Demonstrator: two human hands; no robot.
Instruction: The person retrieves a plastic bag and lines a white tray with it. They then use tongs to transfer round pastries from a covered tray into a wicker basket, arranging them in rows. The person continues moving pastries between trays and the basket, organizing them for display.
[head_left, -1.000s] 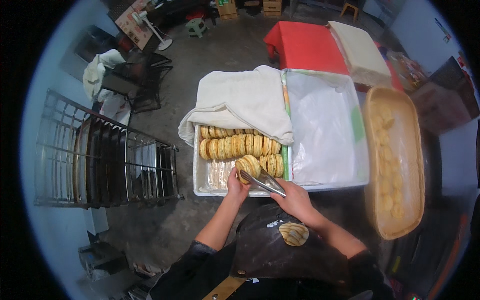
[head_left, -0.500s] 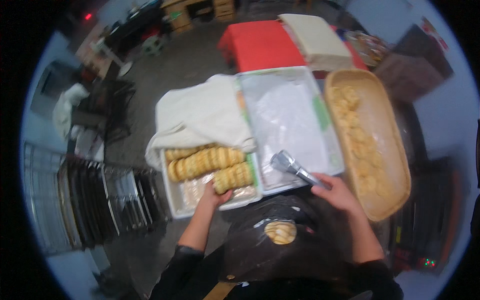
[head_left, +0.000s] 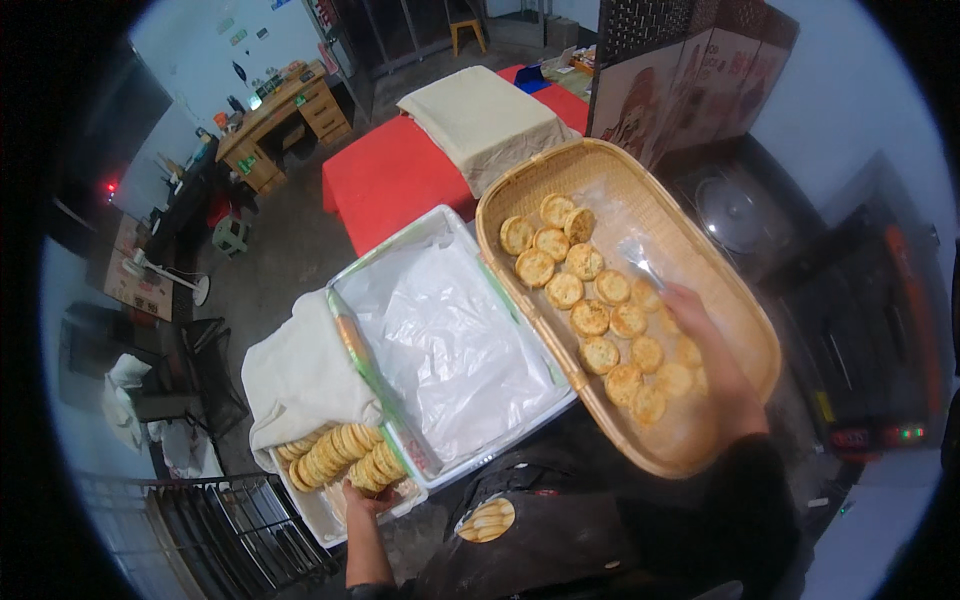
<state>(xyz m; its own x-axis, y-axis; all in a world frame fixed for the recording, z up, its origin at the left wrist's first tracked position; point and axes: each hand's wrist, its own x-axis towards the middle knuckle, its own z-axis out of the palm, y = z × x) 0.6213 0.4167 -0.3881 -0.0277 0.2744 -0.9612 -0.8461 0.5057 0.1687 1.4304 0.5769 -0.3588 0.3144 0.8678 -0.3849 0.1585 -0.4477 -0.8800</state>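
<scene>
Metal tongs (head_left: 640,258) are in my right hand (head_left: 702,330), over the long wicker basket (head_left: 735,300). Their tips hover beside round, golden flat cakes (head_left: 585,262) lying loosely along the basket's left half. At the lower left, my left hand (head_left: 365,500) is cupped round the near end of a row of the same cakes (head_left: 378,466) standing on edge in a white box (head_left: 405,503). Some of its fingers are hidden behind the cakes. More such rows stand packed beside it, partly under a cream cloth (head_left: 305,370).
A white box (head_left: 440,340) lined with clear plastic stands between the cakes and the basket. Behind it is a red-covered table (head_left: 400,175) with a beige cloth bundle (head_left: 490,120). A tray rack (head_left: 225,530) stands lower left, a dark machine (head_left: 850,330) at the right.
My view has swung to the right. My right hand has carried the tongs from over the plastic-lined box to over the wicker basket. My left hand stays at the row of cakes.
</scene>
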